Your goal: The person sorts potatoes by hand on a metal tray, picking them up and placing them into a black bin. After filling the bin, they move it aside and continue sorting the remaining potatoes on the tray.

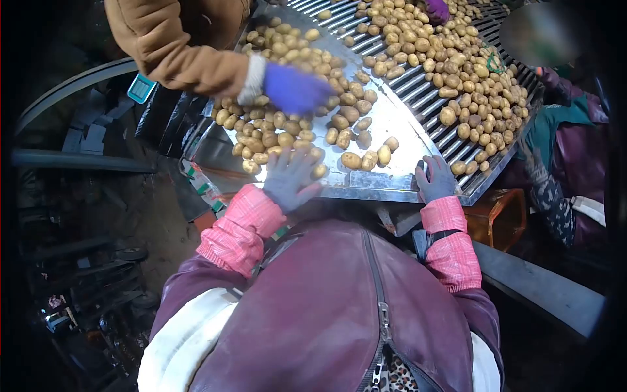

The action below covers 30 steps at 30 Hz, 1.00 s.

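My left hand (290, 179), in a grey glove, lies with fingers spread at the near edge of a pile of potatoes (285, 139) on a shiny metal tray (401, 117). Its fingertips touch the nearest potatoes. My right hand (437, 179), gloved the same way, rests on the tray's near right rim, thumb apart from the fingers and no potato in it. Between my hands, a few loose potatoes (368, 160) sit near the front rim.
A co-worker's purple-gloved hand (297, 89) reaches over the pile, blurred. Many potatoes (450, 59) cover a roller conveyor (418, 98). Another purple glove (437, 10) shows at the top. A person in a maroon garment (578, 157) stands at right, beyond an orange container (499, 219).
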Available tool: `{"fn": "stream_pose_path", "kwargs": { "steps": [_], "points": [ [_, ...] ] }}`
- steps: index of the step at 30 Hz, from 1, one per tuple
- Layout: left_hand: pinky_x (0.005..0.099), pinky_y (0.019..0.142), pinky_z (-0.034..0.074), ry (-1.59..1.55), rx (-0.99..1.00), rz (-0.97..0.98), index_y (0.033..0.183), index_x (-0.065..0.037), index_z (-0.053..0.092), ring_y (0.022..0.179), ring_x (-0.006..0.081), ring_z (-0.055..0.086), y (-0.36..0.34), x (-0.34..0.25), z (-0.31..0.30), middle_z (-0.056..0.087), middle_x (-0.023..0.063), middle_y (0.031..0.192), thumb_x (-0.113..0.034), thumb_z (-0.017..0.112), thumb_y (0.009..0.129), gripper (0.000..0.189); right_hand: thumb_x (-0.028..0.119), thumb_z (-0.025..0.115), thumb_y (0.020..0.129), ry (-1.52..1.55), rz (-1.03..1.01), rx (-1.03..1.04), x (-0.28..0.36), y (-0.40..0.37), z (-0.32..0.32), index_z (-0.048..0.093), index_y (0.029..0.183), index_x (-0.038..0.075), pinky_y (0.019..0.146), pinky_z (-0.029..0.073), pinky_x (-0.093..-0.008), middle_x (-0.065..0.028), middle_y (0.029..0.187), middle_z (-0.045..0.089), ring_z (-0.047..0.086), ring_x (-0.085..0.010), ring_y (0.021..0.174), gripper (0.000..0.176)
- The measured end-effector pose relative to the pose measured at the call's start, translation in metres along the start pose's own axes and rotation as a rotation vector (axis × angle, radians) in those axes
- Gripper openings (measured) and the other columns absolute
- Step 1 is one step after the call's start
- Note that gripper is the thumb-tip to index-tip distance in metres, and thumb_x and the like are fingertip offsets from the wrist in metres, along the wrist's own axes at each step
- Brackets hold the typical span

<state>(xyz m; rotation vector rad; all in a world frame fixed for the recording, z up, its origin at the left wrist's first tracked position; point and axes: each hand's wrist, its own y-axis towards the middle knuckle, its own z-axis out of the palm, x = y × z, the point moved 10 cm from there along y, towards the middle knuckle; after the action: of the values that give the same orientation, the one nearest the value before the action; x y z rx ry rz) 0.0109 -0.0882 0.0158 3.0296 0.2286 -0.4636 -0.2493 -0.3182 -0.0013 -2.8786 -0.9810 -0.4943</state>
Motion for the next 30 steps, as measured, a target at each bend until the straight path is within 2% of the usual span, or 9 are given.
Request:
{"fn": "stream_pose_path", "kwargs": {
  "steps": [7, 10, 13, 16, 17, 20, 21, 25, 30],
  "points": [
    [0.0614, 0.107, 0.027, 0.076, -0.042, -0.075, 0.136, -0.013, 0.056, 0.137, 0.0398, 0.038, -0.012, 0.039, 0.008, 0.044, 0.024, 0.144, -0.042, 0.061, 0.089, 0.054, 0.029, 0.066, 0.084, 0.009, 0.012, -0.062, -0.005, -0.003, 0.001, 0.063, 0.113, 0.01, 0.099, 0.043, -0.0462, -0.0149, 0.124, 0.059, 0.053, -0.0359, 0.118, 0.035],
    [0.0613, 0.105, 0.028, -0.198, 0.062, -0.191, 0.134, -0.013, 0.057, 0.134, 0.0422, 0.04, 0.0, 0.058, 0.01, 0.044, 0.025, 0.143, -0.041, 0.061, 0.089, 0.053, 0.027, 0.066, 0.083, 0.01, 0.002, -0.089, -0.005, -0.002, 0.0, 0.064, 0.111, 0.01, 0.098, 0.044, -0.0458, -0.0148, 0.122, 0.059, 0.054, -0.0359, 0.116, 0.032],
    [0.0619, 0.104, 0.029, -0.104, -0.277, -0.086, 0.137, -0.015, 0.055, 0.132, 0.0448, 0.041, 0.023, 0.056, -0.024, 0.043, 0.0248, 0.145, -0.044, 0.062, 0.087, 0.058, 0.025, 0.066, 0.083, 0.012, 0.001, -0.098, -0.005, -0.003, -0.001, 0.065, 0.108, 0.009, 0.096, 0.045, -0.0452, -0.0145, 0.119, 0.06, 0.055, -0.0359, 0.114, 0.03],
    [0.0678, 0.107, 0.022, 0.112, -0.212, -0.151, 0.143, -0.017, 0.049, 0.136, 0.0457, 0.036, 0.056, 0.087, -0.006, 0.04, 0.0215, 0.149, -0.057, 0.061, 0.084, 0.072, 0.024, 0.066, 0.083, 0.018, -0.001, -0.123, -0.003, -0.001, -0.002, 0.066, 0.104, 0.009, 0.094, 0.046, -0.0445, -0.0142, 0.116, 0.061, 0.056, -0.0358, 0.112, 0.026],
    [0.0688, 0.109, 0.019, 0.141, -0.047, -0.16, 0.149, -0.02, 0.04, 0.139, 0.0465, 0.031, 0.062, 0.098, 0.016, 0.034, 0.0222, 0.153, -0.063, 0.057, 0.084, 0.08, 0.024, 0.066, 0.083, 0.035, 0.004, -0.12, -0.001, -0.001, -0.004, 0.066, 0.102, 0.009, 0.094, 0.046, -0.0443, -0.0141, 0.115, 0.061, 0.056, -0.0358, 0.111, 0.025],
    [0.0709, 0.109, 0.015, 0.129, 0.066, -0.121, 0.151, -0.023, 0.037, 0.142, 0.0464, 0.027, 0.048, 0.088, 0.017, 0.028, 0.023, 0.156, -0.067, 0.052, 0.085, 0.081, 0.023, 0.066, 0.083, 0.071, -0.002, -0.097, 0.002, 0.0, -0.007, 0.066, 0.098, 0.008, 0.092, 0.046, -0.044, -0.0139, 0.111, 0.061, 0.057, -0.0359, 0.108, 0.021],
    [0.0704, 0.107, 0.02, 0.175, 0.056, -0.109, 0.15, -0.023, 0.039, 0.143, 0.0439, 0.025, 0.039, 0.087, 0.015, 0.03, 0.024, 0.155, -0.065, 0.056, 0.083, 0.081, 0.023, 0.066, 0.083, 0.085, -0.005, -0.09, 0.005, 0.0, -0.007, 0.066, 0.096, 0.008, 0.091, 0.046, -0.0439, -0.0138, 0.109, 0.061, 0.057, -0.036, 0.107, 0.02],
    [0.0706, 0.105, 0.021, 0.138, 0.015, -0.131, 0.146, -0.025, 0.045, 0.139, 0.0448, 0.032, 0.017, 0.087, -0.002, 0.03, 0.026, 0.154, -0.06, 0.061, 0.081, 0.075, 0.02, 0.066, 0.081, 0.094, -0.004, -0.138, 0.013, 0.0, -0.014, 0.065, 0.091, 0.008, 0.087, 0.046, -0.0443, -0.0137, 0.101, 0.06, 0.056, -0.0365, 0.102, 0.016],
    [0.0697, 0.104, 0.024, 0.033, 0.076, -0.201, 0.142, -0.022, 0.051, 0.136, 0.0438, 0.037, -0.005, 0.087, -0.002, 0.03, 0.026, 0.154, -0.056, 0.066, 0.078, 0.074, 0.018, 0.066, 0.081, 0.111, -0.062, -0.099, 0.02, 0.003, -0.017, 0.064, 0.089, 0.007, 0.085, 0.046, -0.0444, -0.0141, 0.1, 0.058, 0.056, -0.0367, 0.099, 0.013]
  ]
}}
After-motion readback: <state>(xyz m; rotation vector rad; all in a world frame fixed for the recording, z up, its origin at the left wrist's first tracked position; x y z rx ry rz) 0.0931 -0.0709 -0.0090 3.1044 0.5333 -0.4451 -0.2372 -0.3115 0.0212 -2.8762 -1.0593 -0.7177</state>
